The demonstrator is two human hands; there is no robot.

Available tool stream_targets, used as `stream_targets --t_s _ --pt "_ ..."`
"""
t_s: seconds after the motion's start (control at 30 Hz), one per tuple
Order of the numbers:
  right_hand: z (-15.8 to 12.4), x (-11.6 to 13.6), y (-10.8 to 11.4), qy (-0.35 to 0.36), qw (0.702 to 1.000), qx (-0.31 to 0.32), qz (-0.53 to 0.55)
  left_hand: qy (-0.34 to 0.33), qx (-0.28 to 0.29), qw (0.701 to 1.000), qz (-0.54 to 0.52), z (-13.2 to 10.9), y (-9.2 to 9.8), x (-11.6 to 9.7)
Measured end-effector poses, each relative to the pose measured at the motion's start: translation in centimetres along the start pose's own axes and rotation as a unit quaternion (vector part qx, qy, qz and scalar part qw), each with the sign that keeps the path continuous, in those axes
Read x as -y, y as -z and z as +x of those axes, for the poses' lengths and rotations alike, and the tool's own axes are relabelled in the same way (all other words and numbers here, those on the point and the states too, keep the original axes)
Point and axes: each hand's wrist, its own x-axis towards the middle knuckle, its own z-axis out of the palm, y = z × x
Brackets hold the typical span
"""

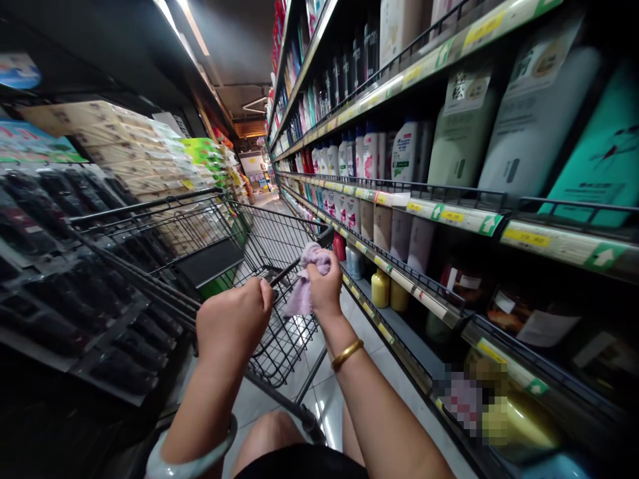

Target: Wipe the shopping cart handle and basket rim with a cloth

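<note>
Black-clothed lap [302,464] lies below; left hand [235,319], fingers curled, grips the shopping cart [279,354]'s handle; right hand [327,287], fingers clamped, holds lilac cloth [300,297] near its right end. Shampoo bottles [370,154] line shelves [452,216] above tiled floor [355,376].

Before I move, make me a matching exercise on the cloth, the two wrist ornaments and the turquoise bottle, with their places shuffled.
Things:
1. Pale purple cloth
2. Gold bracelet
3. Pale bangle
4. Turquoise bottle

Places:
A. Around the left forearm
B. On a shelf at the picture's far right
C. Bunched in the right hand
D. Around the right wrist

Right pairs: 1-C, 2-D, 3-A, 4-B.
</note>
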Motion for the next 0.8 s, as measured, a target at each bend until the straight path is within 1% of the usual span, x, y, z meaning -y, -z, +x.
stream_targets --t_s 0.07,0.1,0.13,0.2,0.27,0.3,0.33,0.4,0.5,0.53,0.57,0.6,0.67,0.7,0.73,0.77,0.8 --pt "-0.6 1.6 -0.8 0.051 0.998 0.033 0.031 -0.001 -0.004 1.0 0.004 0.0 0.0 0.0" --pt "-0.7 1.8 -0.9 0.049 0.997 0.037 0.037 0.0 -0.005 1.0 0.006 0.0 -0.1 0.0" --pt "-0.6 1.5 -0.8 0.032 0.998 0.031 0.037 0.0 -0.003 1.0 0.008 0.0 -0.1 0.1" --pt "-0.3 -0.2 -0.1 -0.05 0.999 -0.013 0.012 0.002 0.003 1.0 0.01 0.0 0.0 0.1" --pt "0.2 -1.8 0.6 -0.125 0.99 -0.06 -0.026 0.005 0.009 1.0 0.01 0.0 0.1 0.0" --pt "0.2 -2.2 0.8 -0.14 0.987 -0.071 -0.039 0.007 0.012 1.0 0.008 0.0 0.1 0.0" --pt "0.2 -2.1 0.8 -0.136 0.987 -0.071 -0.042 0.008 0.014 1.0 0.006 0.0 0.2 0.0" --pt "-0.3 -0.8 0.2 -0.086 0.995 -0.044 -0.021 0.009 0.016 1.0 0.005 0.0 0.2 -0.1" --pt "-1.3 1.8 -1.0 0.043 0.999 0.028 0.007 0.006 0.009 1.0 0.005 0.0 0.2 -0.2" --pt "-1.5 2.1 -1.1 0.073 0.996 0.042 0.005 0.005 0.006 1.0 0.005 0.0 0.2 -0.2" --pt "-1.5 2.0 -1.1 0.082 0.996 0.044 0.0 0.006 0.005 1.0 0.006 0.0 0.2 -0.2" --pt "-1.3 1.3 -0.9 0.063 0.998 0.031 -0.007 0.007 0.007 1.0 0.006 0.0 0.2 -0.2" --pt "-0.7 -0.8 0.0 -0.037 0.999 -0.025 -0.025 0.008 0.016 1.0 0.006 0.0 0.3 -0.2" --pt "-0.3 -1.9 0.5 -0.093 0.994 -0.054 -0.032 0.009 0.021 1.0 0.006 0.0 0.3 -0.2" --pt "0.1 -2.9 0.9 -0.133 0.988 -0.074 -0.04 0.01 0.024 1.0 0.006 0.0 0.3 -0.2" --pt "0.3 -3.4 1.2 -0.158 0.982 -0.088 -0.047 0.011 0.024 1.0 0.006 0.0 0.4 -0.2" --pt "0.3 -3.5 1.3 -0.165 0.981 -0.092 -0.049 0.013 0.021 1.0 0.007 0.0 0.4 -0.2"
